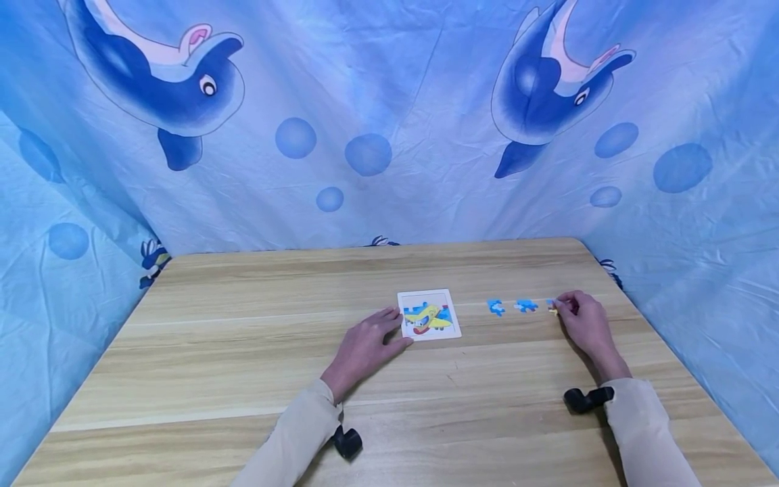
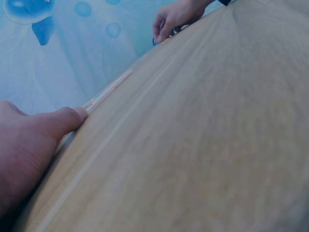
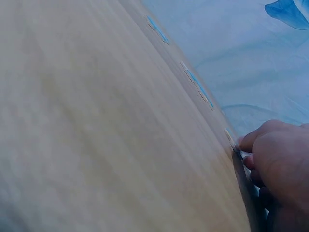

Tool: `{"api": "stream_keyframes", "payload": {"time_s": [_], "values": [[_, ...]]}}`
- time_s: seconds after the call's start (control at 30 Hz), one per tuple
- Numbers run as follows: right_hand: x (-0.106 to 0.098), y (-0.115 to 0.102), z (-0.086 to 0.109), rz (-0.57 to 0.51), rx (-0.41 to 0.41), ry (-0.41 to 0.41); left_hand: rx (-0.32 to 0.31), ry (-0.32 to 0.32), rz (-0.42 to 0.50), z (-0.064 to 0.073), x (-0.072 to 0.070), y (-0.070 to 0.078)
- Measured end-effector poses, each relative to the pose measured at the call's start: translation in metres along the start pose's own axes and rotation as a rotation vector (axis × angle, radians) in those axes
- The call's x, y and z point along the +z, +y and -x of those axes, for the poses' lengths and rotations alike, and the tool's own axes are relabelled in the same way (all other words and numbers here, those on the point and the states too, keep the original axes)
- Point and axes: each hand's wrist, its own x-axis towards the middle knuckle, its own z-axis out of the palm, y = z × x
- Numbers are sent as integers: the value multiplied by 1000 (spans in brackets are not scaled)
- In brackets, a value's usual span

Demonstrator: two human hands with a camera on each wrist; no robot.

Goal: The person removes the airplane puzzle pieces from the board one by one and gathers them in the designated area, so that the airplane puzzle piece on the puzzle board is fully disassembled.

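Observation:
A square puzzle board (image 1: pixel 455 331) with a white border and a yellow airplane picture lies on the wooden table. My left hand (image 1: pixel 369 345) rests at its left side, fingers along the left edge and thumb by the lower left corner. In the left wrist view the thumb (image 2: pixel 67 120) touches the board's rim. My right hand (image 1: pixel 585 323) is far to the right, thumb and fingertips pinching a blue and yellow puzzle piece (image 1: pixel 551 304), partly hidden by the fingers. To its left lie two blue and white pieces, one nearer (image 1: pixel 526 306) and one farther (image 1: pixel 496 307).
The wooden table (image 1: pixel 243 379) reaches to a blue cloth backdrop (image 1: pixel 414 81) with dolphins and bubbles, which also hangs at both sides. Black wrist cameras sit at the left sleeve (image 1: pixel 298 426) and the right sleeve (image 1: pixel 645 426).

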Motion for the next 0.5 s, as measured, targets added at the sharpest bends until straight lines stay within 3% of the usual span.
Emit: {"api": "stream_keyframes", "payload": {"time_s": [0.2,0.5], "values": [[-3,-4,4,-96,80,43,6,-3,2,-1,1,0],[6,-38,9,-185,-59,115,4,6,1,-1,2,-2]]}}
